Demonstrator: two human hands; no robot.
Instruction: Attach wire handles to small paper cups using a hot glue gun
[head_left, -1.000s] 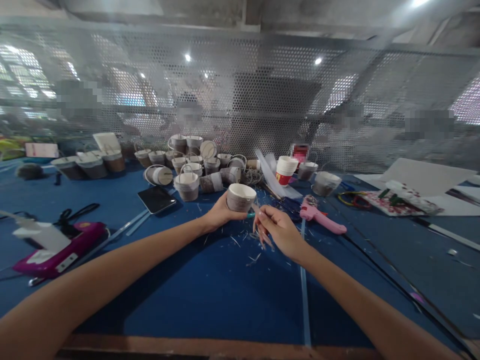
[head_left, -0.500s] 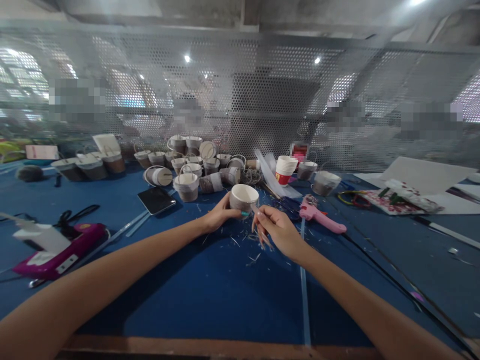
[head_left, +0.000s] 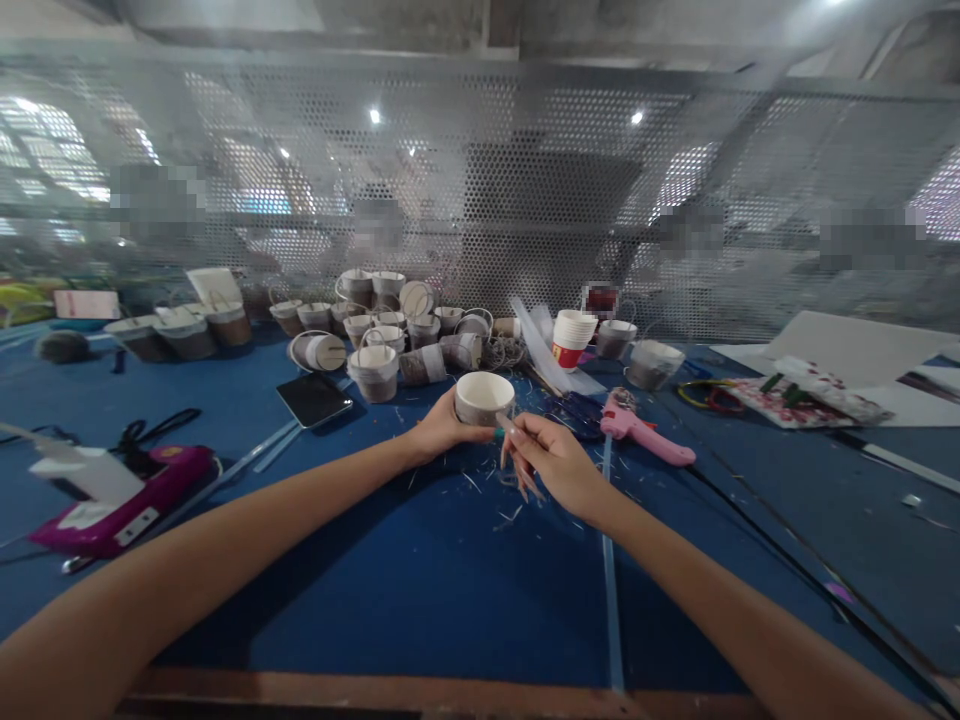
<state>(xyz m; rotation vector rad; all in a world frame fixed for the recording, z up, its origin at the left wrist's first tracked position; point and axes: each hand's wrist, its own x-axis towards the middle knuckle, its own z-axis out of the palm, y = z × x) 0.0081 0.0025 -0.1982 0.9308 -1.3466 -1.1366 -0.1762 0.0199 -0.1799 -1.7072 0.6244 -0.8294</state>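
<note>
My left hand (head_left: 442,425) is wrapped around a small paper cup (head_left: 484,402) with a greyish covering on its outside. The cup's white mouth tilts toward me, above the blue tabletop. Close against the cup's right side, my right hand (head_left: 544,455) pinches what looks like a thin strand of grey twine, with thumb and index finger pressed together. The other fingers hang curled below. Short pale fibre scraps (head_left: 510,515) lie under the hands. To the right rests a pink glue gun (head_left: 649,440), beside dark-handled scissors (head_left: 577,412).
Several small covered cups with loop handles (head_left: 373,375) crowd the back left. A phone (head_left: 313,400) and a purple power strip (head_left: 165,490) lie left. Stacked white paper cups (head_left: 574,335) stand behind; a black cord (head_left: 787,560) crosses the right. A perforated metal screen (head_left: 547,190) backs the table.
The cup has turned and shifted slightly left in my left hand. My right hand stays at its side, still pinching, with its fingers moved a little.
</note>
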